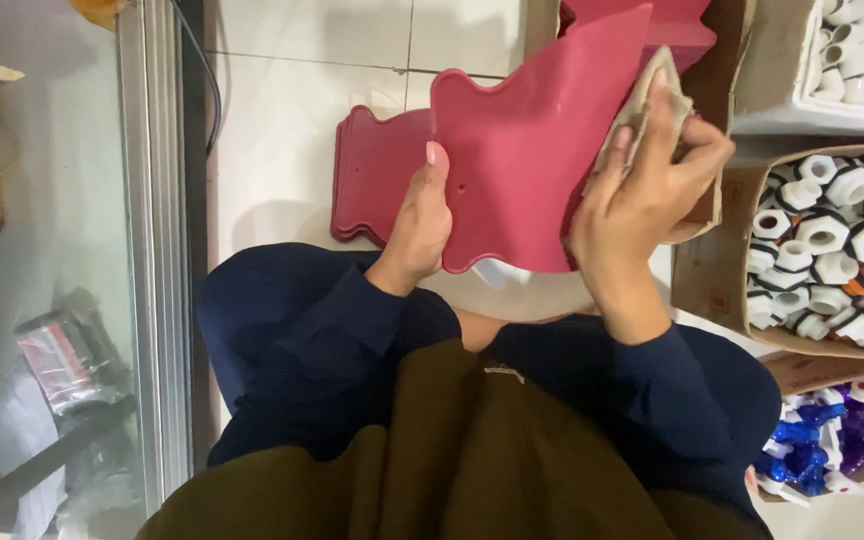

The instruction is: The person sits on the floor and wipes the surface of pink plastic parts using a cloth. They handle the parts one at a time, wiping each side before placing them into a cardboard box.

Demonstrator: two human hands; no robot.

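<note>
My left hand (pixel 417 220) grips the lower left edge of a flat dark-pink plastic panel (pixel 522 150) with wavy edges and small holes, holding it tilted up in front of me. My right hand (pixel 642 200) presses a beige cloth (pixel 642 105) against the panel's right edge. Below and behind the held panel, a stack of similar pink panels (pixel 372 175) lies on the white tiled floor (pixel 282 120). More pink panels (pixel 672 25) stick out at the top.
Cardboard boxes on the right hold white pipe fittings (pixel 832 240) and, lower down, blue and purple plastic parts (pixel 822 440). Another box of white fittings (pixel 862 50) stands top right. A glass display case with a metal frame (pixel 152 250) runs along the left.
</note>
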